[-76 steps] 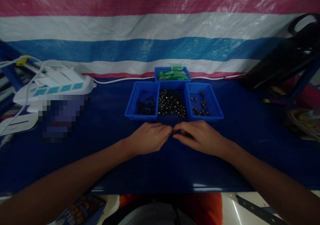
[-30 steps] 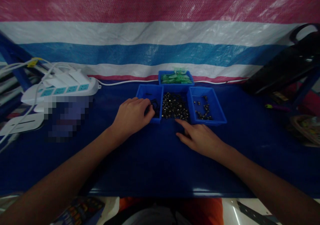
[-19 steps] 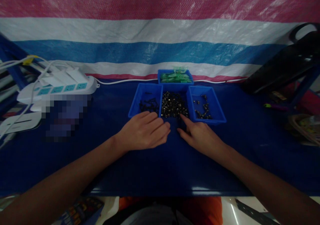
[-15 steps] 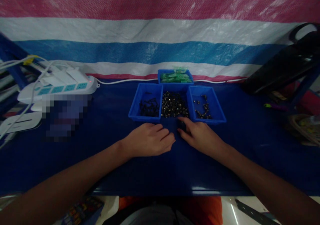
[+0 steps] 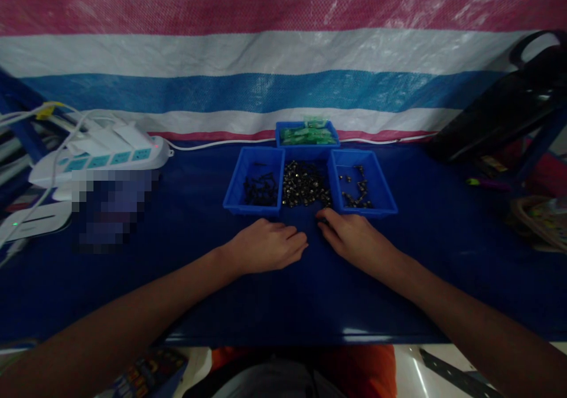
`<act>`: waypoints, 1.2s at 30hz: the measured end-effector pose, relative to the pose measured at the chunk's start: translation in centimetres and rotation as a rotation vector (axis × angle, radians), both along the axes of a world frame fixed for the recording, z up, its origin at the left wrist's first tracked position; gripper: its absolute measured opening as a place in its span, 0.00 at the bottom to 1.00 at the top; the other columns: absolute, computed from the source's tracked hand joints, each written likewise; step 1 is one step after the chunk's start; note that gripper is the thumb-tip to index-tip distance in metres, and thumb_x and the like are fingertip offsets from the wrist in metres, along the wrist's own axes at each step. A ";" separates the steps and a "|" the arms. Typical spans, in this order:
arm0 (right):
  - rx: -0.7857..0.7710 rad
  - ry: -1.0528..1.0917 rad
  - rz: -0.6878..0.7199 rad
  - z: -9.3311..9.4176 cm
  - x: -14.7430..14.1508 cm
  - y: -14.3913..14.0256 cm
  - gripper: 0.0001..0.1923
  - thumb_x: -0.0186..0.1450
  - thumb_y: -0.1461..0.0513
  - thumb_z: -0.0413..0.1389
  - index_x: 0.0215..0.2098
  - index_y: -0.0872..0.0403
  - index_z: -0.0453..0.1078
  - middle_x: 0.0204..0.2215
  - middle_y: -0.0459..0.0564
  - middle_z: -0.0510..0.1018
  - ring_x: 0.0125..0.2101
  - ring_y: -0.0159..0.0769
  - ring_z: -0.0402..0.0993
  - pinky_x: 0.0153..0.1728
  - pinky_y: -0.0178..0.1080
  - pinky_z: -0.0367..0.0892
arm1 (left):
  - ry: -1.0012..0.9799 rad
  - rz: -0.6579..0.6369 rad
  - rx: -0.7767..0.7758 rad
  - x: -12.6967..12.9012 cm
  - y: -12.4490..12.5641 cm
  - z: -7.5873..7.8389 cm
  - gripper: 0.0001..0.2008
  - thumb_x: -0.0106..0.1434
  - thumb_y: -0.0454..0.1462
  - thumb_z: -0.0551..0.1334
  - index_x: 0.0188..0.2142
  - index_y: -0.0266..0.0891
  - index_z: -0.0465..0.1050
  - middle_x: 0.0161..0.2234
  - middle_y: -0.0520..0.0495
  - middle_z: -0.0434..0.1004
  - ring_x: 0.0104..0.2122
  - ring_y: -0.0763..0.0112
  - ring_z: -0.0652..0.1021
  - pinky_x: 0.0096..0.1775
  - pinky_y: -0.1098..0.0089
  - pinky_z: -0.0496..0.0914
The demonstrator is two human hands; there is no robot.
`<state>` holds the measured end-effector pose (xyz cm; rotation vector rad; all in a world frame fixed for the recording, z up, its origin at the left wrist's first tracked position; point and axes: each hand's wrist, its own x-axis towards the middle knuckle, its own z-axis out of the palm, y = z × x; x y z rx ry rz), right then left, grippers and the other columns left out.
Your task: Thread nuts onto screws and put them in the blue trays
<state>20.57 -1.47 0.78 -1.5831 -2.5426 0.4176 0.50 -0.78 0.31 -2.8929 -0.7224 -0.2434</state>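
Observation:
My left hand (image 5: 270,245) is closed, its fingers curled together just in front of the left blue bin (image 5: 231,196), and whatever it may hold is hidden. Thumb and index finger of my right hand (image 5: 349,232) are pinched together at the near edge of a heap of small shiny metal parts (image 5: 305,184). Anything between those fingertips is too small to make out. Small dark, thin pieces (image 5: 260,190) that look like screws lie in the left bin. In the right blue bin (image 5: 384,194) are several small metal pieces (image 5: 358,194).
Behind the heap stands a blue bin (image 5: 279,135) of green packets (image 5: 309,133). A white power strip (image 5: 155,159) with cables lies at left. On the right are a black bottle (image 5: 491,111), a purple pen-like item (image 5: 491,183) and a basket (image 5: 531,224). A striped sheet (image 5: 283,91) hangs behind.
The thumb and index finger of my right hand have drawn together from a wider gap. My left hand stays nearly in place, still closed. The whole view has shifted slightly.

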 end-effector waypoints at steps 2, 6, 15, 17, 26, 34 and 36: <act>0.015 -0.051 0.010 0.3 -0.1 -0.2 0.12 0.65 0.62 0.45 0.46 0.55 0.61 0.31 0.51 0.76 0.32 0.37 0.74 0.31 0.35 0.63 | 0.004 -0.005 -0.008 0.0 0.1 0.0 0.11 0.65 0.38 0.48 0.28 0.38 0.62 0.22 0.52 0.70 0.21 0.73 0.72 0.20 0.74 0.58; 0.054 -0.189 -0.018 0.9 -0.2 -0.7 0.12 0.65 0.60 0.45 0.45 0.54 0.61 0.31 0.51 0.76 0.30 0.40 0.74 0.26 0.36 0.62 | 0.006 -0.020 -0.028 0.0 0.2 0.0 0.11 0.65 0.37 0.47 0.29 0.37 0.63 0.23 0.51 0.70 0.22 0.73 0.73 0.21 0.74 0.59; 0.147 -0.316 -0.021 0.7 -0.3 -1.5 0.09 0.66 0.60 0.41 0.33 0.53 0.61 0.29 0.48 0.74 0.23 0.38 0.73 0.17 0.35 0.56 | 0.019 -0.039 -0.015 0.0 0.5 -0.2 0.09 0.64 0.38 0.48 0.30 0.38 0.62 0.23 0.53 0.70 0.21 0.74 0.72 0.19 0.74 0.57; 0.155 -0.318 -0.029 0.8 -0.3 -1.6 0.08 0.66 0.60 0.42 0.34 0.53 0.61 0.28 0.48 0.73 0.22 0.38 0.72 0.16 0.35 0.55 | 0.021 -0.035 -0.016 0.0 0.5 -0.2 0.09 0.64 0.38 0.48 0.30 0.38 0.62 0.23 0.53 0.70 0.21 0.74 0.72 0.19 0.74 0.57; 0.182 -0.365 -0.099 0.7 -0.1 -1.7 0.09 0.66 0.59 0.42 0.38 0.53 0.61 0.28 0.50 0.73 0.20 0.39 0.72 0.14 0.36 0.54 | 0.024 -0.036 -0.028 0.2 0.6 -0.2 0.09 0.64 0.38 0.48 0.30 0.39 0.62 0.23 0.53 0.70 0.22 0.74 0.72 0.20 0.74 0.57; 0.172 -0.291 0.010 0.5 0.1 -1.4 0.08 0.65 0.64 0.43 0.32 0.54 0.62 0.27 0.50 0.71 0.24 0.37 0.71 0.21 0.37 0.61 | 0.004 -0.057 -0.028 0.2 0.7 -0.3 0.10 0.64 0.37 0.48 0.30 0.38 0.62 0.22 0.53 0.70 0.21 0.75 0.72 0.20 0.75 0.58; 0.146 -0.221 0.096 0.7 -0.1 -1.4 0.08 0.65 0.65 0.43 0.32 0.55 0.63 0.29 0.50 0.71 0.27 0.36 0.71 0.26 0.37 0.64 | 0.010 -0.048 -0.028 0.2 0.7 -0.3 0.10 0.65 0.38 0.47 0.30 0.38 0.62 0.22 0.53 0.70 0.21 0.74 0.72 0.20 0.75 0.58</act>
